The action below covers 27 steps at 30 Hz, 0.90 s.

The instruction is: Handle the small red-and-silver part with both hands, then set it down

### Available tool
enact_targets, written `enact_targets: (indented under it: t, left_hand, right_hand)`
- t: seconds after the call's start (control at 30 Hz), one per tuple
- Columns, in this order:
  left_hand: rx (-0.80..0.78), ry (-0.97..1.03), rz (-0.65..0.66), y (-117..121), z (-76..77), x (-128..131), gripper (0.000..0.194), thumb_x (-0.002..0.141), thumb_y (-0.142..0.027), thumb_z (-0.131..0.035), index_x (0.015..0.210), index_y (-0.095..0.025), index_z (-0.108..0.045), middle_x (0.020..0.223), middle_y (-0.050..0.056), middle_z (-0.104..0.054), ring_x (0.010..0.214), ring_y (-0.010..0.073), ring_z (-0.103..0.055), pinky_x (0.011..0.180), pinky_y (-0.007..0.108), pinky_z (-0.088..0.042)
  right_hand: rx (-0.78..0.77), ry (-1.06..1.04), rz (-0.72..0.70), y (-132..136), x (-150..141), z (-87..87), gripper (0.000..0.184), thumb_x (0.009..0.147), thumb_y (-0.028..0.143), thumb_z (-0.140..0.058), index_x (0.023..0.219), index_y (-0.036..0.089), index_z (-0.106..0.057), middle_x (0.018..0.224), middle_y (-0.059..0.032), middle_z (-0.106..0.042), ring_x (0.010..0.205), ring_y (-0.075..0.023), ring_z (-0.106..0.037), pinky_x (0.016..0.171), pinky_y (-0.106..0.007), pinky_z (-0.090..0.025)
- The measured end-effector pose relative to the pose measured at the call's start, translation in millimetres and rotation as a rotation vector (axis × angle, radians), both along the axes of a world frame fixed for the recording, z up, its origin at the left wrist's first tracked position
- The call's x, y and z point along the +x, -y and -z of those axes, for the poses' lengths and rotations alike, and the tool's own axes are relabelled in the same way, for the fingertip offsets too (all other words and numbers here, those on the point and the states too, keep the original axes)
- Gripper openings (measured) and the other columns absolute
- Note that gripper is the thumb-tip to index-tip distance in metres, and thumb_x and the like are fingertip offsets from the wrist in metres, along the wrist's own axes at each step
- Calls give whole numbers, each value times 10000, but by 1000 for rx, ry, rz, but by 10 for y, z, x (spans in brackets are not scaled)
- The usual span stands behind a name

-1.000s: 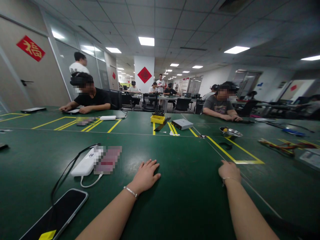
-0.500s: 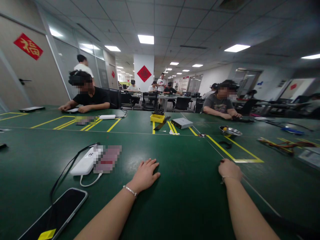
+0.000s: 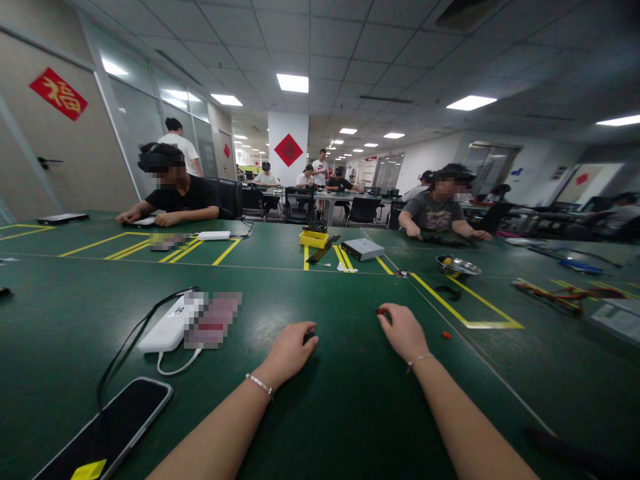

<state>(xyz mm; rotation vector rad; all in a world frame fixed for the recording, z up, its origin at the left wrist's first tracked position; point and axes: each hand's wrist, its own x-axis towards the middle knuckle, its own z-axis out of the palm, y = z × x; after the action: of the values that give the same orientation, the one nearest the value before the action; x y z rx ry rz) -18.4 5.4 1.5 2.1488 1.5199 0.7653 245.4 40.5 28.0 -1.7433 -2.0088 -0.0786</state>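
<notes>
My left hand (image 3: pixel 289 352) rests low over the green table (image 3: pixel 340 400), fingers bent and thumb apart, with nothing visible in its grasp. To its right, my right hand (image 3: pixel 404 330) has its fingers pinched together. A small dark red piece (image 3: pixel 381 311) shows at those fingertips, too small to name. Another small orange-red piece (image 3: pixel 446 335) lies on the table to the right of that hand. Both wrists wear a thin light bracelet.
On the left lie a phone (image 3: pixel 107 427), a white power bank (image 3: pixel 167 328) and cables. Farther off are a yellow box (image 3: pixel 314 240), a grey box (image 3: pixel 363 249), a metal bowl (image 3: pixel 463 268) and a wire bundle (image 3: pixel 550 298). People sit across the table.
My right hand has moved left, and the orange-red piece now shows near where it was. My left hand's fingers, spread flat before, have bent. The person at right has spread their hands.
</notes>
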Motion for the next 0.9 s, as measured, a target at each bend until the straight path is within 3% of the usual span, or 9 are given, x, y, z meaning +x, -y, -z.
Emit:
enact_targets:
  t: [0.1, 0.2, 0.3, 0.47, 0.57, 0.6, 0.67, 0.8, 0.9]
  left_hand:
    - [-79, 181, 43, 14, -27, 46, 389, 782, -398, -375, 1100, -199, -480, 936, 40, -610, 865, 171, -545, 760, 274, -395]
    - [-138, 257, 103, 11, -39, 54, 335, 774, -403, -382, 972, -193, -553, 828, 19, -628, 758, 150, -557, 668, 240, -397]
    - [-186, 275, 137, -12, -30, 35, 303, 758, -401, -403, 811, -171, -593, 736, 8, -627, 682, 137, -547, 593, 219, -379]
    - [-254, 346, 191, -38, 1, 27, 236, 709, -345, -485, 824, -168, -591, 771, 5, -633, 700, 136, -550, 620, 222, -386]
    - [-263, 394, 158, -43, 9, 32, 210, 709, -312, -486, 829, -164, -574, 767, 8, -624, 693, 129, -548, 631, 228, -395]
    - [-268, 416, 137, -46, 10, 31, 208, 714, -311, -482, 836, -162, -562, 768, 10, -621, 691, 127, -547, 631, 229, -399]
    - [-280, 466, 98, -58, 10, 28, 197, 729, -303, -472, 849, -161, -535, 784, 15, -619, 699, 122, -547, 643, 230, -405]
    - [-287, 557, 54, -87, 5, 23, 128, 756, -255, -436, 828, -163, -488, 821, 27, -624, 726, 112, -549, 680, 232, -407]
    - [-305, 584, 25, -97, -5, 21, 131, 783, -263, -388, 811, -161, -466, 786, 33, -625, 698, 111, -550, 661, 240, -411]
  right_hand:
    - [0, 58, -341, 145, -506, -12, 181, 767, 254, -439, 864, 197, -581, 870, -41, -602, 853, -173, -509, 762, -305, -381]
    - [-14, 109, -520, 291, -843, 17, 166, 777, 249, -449, 879, 207, -573, 850, -33, -604, 828, -160, -511, 744, -288, -374]
    - [-3, 138, -558, 374, -975, 71, 163, 787, 271, -447, 860, 191, -569, 806, -44, -604, 797, -162, -515, 733, -291, -361]
    - [-25, 46, -562, 388, -989, 92, 173, 759, 299, -490, 879, 197, -561, 797, -28, -603, 779, -160, -524, 720, -292, -365]
    - [-38, 17, -584, 303, -872, 13, 315, 737, 378, -504, 999, 207, -533, 912, -34, -602, 848, -178, -516, 763, -307, -372]
    - [-23, 25, -539, 254, -781, -16, 346, 752, 388, -475, 1039, 199, -519, 968, -48, -590, 901, -188, -502, 801, -317, -362]
    - [10, 65, -311, 139, -504, -47, 368, 790, 358, -398, 1090, 169, -498, 1082, -87, -539, 1024, -216, -441, 878, -352, -317]
    - [-66, 134, 406, -58, 310, 69, 453, 769, 344, -376, 1188, 176, -422, 1271, -144, -352, 1183, -325, -249, 891, -489, -268]
    - [-240, 79, 638, -117, 830, 232, 487, 775, 362, -322, 1224, 183, -382, 1274, -178, -333, 1156, -355, -295, 826, -511, -325]
